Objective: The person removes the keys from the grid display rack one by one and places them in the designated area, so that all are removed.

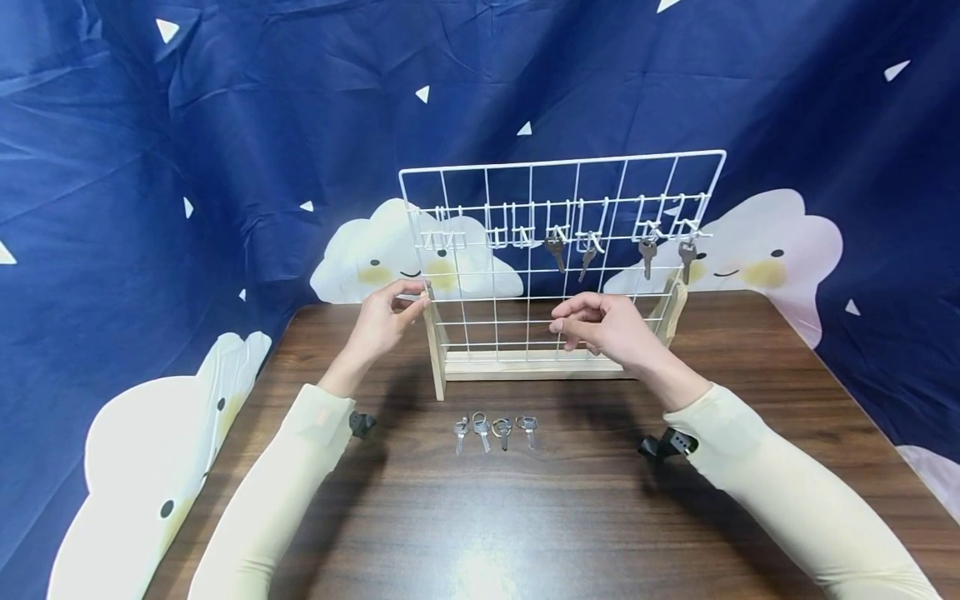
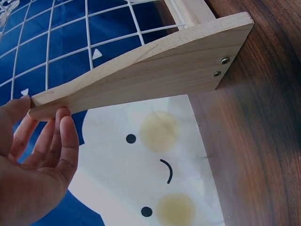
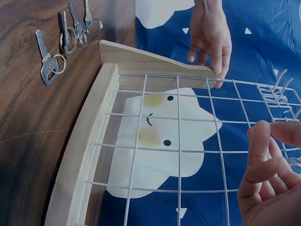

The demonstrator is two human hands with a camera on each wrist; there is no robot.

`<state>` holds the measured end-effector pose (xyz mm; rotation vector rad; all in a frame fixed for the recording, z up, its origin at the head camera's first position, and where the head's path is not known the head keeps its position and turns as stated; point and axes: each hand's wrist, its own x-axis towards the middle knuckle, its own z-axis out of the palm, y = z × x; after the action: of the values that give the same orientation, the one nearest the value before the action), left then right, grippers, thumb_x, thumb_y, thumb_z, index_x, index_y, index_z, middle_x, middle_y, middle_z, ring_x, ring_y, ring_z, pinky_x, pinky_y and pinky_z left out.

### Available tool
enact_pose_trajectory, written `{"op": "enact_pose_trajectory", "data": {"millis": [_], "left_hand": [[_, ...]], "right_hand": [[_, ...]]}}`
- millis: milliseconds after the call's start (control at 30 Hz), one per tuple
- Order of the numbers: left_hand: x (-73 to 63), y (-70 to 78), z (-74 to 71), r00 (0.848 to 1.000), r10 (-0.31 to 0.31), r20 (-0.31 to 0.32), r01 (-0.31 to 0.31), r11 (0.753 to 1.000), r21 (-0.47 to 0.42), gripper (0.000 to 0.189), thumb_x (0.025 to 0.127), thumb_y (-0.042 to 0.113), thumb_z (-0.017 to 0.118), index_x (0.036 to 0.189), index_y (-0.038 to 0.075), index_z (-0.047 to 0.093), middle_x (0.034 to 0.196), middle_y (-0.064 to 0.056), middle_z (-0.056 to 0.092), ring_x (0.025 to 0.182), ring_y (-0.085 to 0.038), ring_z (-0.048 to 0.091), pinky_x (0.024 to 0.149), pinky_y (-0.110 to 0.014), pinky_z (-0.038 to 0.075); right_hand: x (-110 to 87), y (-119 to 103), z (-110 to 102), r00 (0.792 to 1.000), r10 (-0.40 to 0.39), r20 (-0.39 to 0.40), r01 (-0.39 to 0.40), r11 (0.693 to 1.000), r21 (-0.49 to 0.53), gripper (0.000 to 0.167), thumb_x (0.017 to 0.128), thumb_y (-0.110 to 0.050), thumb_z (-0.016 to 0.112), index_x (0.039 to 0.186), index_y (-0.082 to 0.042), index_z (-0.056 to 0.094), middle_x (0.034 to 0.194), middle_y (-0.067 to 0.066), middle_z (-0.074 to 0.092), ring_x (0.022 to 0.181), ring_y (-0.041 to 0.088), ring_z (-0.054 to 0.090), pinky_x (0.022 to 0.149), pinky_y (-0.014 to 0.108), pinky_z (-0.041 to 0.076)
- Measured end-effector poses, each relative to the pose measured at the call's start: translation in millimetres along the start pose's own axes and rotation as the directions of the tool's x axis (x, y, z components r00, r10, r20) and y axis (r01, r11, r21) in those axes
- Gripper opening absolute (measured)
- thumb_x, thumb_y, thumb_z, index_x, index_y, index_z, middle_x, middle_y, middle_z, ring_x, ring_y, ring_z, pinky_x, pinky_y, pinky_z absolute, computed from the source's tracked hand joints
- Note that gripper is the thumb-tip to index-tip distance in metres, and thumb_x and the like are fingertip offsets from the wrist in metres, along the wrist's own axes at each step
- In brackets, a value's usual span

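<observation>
A white wire grid rack (image 1: pixel 562 164) stands on a wooden base (image 1: pixel 525 373). My left hand (image 1: pixel 386 321) pinches the upper end of the left wooden side support (image 2: pixel 150 70) between thumb and fingers. In front of the grid's lower right part, my right hand (image 1: pixel 607 329) is raised with loosely bent fingers and nothing in them. White hooks (image 1: pixel 498 238) line the grid's upper part. From the hooks towards the right hang several keys (image 1: pixel 648 254); those at the left carry none. On the table before the base lie several silver keys with rings (image 1: pixel 529 423), side by side in a row.
The dark brown wooden table (image 1: pixel 480 508) carries the rack near its back edge. Behind it hangs a blue cloth (image 1: pixel 300 108) with white triangles and smiling clouds. A dark wrist camera (image 1: pixel 362 425) juts from the left cuff, another (image 1: pixel 660 448) from the right.
</observation>
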<state>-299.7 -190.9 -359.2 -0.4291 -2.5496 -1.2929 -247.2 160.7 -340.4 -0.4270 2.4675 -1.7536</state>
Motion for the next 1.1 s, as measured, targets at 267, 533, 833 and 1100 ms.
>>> {"op": "enact_pose_trajectory", "data": {"millis": [267,533,833,1100], "left_hand": [[-1.0,2.0,-0.5,1.0,0.005,-0.003,-0.005,1.0,-0.002,0.03,0.095,0.021,0.069,0.122,0.008,0.067,0.121,-0.014,0.07,0.099,-0.033,0.071,0.081,-0.04,0.061],[-1.2,1.3,-0.1,1.0,0.013,-0.006,-0.013,1.0,0.009,0.03,0.095,0.021,0.069,0.123,0.008,0.067,0.121,-0.014,0.07,0.099,-0.033,0.072,0.083,-0.041,0.06],[-0.8,1.4,-0.8,1.0,0.01,-0.004,-0.01,1.0,0.011,0.031,0.096,0.021,0.069,0.123,0.008,0.067,0.122,-0.014,0.07,0.098,-0.033,0.071,0.083,-0.041,0.06],[0.2,-0.3,0.3,1.0,0.011,-0.004,-0.011,1.0,0.007,0.03,0.096,0.021,0.069,0.123,0.008,0.067,0.121,-0.014,0.071,0.097,-0.032,0.072,0.082,-0.039,0.061]], "right_hand": [[0.6,-5.0,-4.0,0.999,-0.018,-0.037,0.018,1.0,0.002,0.021,0.091,-0.026,0.075,0.105,-0.012,0.069,0.078,-0.012,0.074,0.065,0.012,0.069,0.047,0.021,0.043],[2.0,-15.3,-8.6,0.997,-0.042,-0.069,0.044,0.999,0.027,0.021,0.091,-0.024,0.075,0.106,-0.011,0.07,0.074,-0.009,0.072,0.063,0.01,0.066,0.047,0.02,0.043],[6.2,-24.6,-11.5,0.989,-0.084,-0.124,0.093,0.993,0.068,0.019,0.091,-0.023,0.074,0.105,-0.011,0.07,0.083,-0.009,0.075,0.063,0.011,0.067,0.047,0.02,0.044],[12.1,-30.4,-11.9,0.977,-0.14,-0.16,0.165,0.973,0.158,0.015,0.092,-0.018,0.073,0.104,-0.009,0.071,0.085,-0.005,0.076,0.061,0.013,0.065,0.044,0.018,0.039]]}}
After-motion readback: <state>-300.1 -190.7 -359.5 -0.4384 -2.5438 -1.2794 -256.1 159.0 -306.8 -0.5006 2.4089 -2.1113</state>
